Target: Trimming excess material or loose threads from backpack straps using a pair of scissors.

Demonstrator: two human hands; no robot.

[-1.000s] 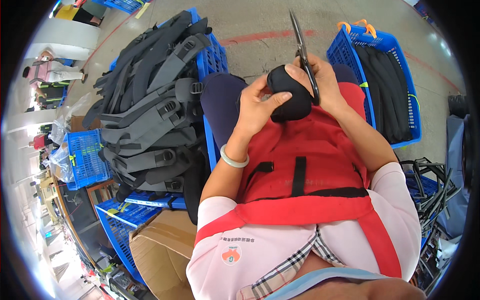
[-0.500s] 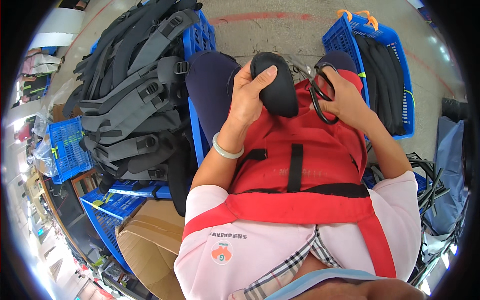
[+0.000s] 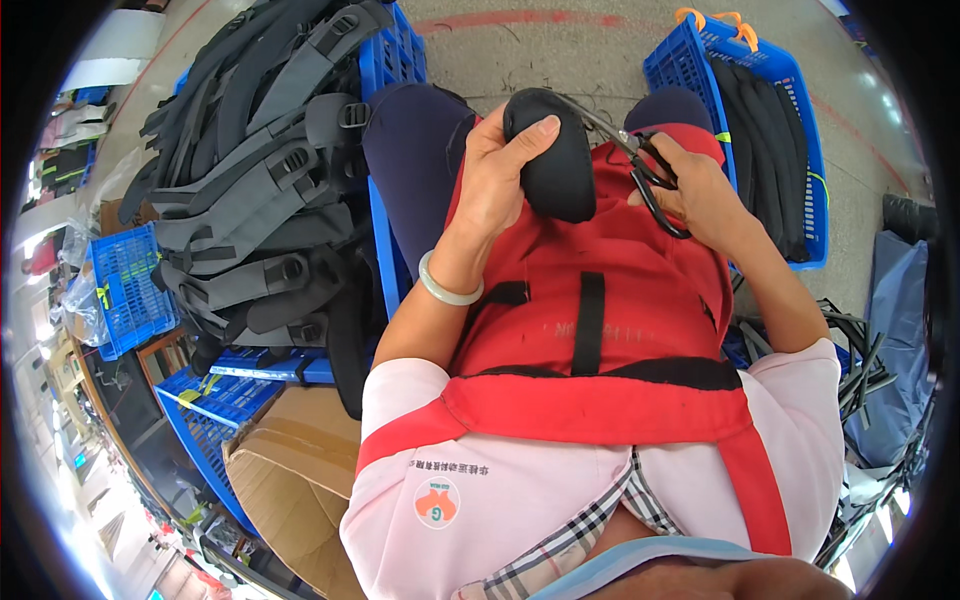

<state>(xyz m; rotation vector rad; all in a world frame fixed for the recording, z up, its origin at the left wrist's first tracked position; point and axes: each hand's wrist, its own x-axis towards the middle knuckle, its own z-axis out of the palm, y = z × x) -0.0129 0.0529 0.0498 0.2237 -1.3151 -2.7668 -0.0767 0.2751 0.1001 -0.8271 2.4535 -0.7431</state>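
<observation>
— Black padded piece (image 3: 553, 160), that's what's being worked on; it sits up over the lap, above the red apron (image 3: 600, 300), with the left hand (image 3: 497, 180) wrapped round it, thumb on top and fingers (image 3: 480, 140) clenched behind.

— And the other hand?

— The right hand (image 3: 700, 195) has its fingers through the loops of a pair of black-handled scissors (image 3: 640, 165). The blades run up along the upper right edge of the pad, touching it or just beside it; I can't tell whether they are parted.

— So what stage would you call it?

— Trimming along the rim, I'd judge. The next snip would call for the left hand to steady or turn the pad so the edge meets the blades, keeping the thumb away from them.

— What about the crates?

— On the person's right, a blue plastic crate (image 3: 680, 60) on the floor, holding long black padded strips laid side by side. On the left, a second blue crate (image 3: 395, 50) heaped well over its rim with grey and black padded straps (image 3: 260, 190) fitted with buckles. Lower left, more blue crates (image 3: 120, 270) and an open cardboard box (image 3: 290, 480); what's in those I can't make out.
</observation>
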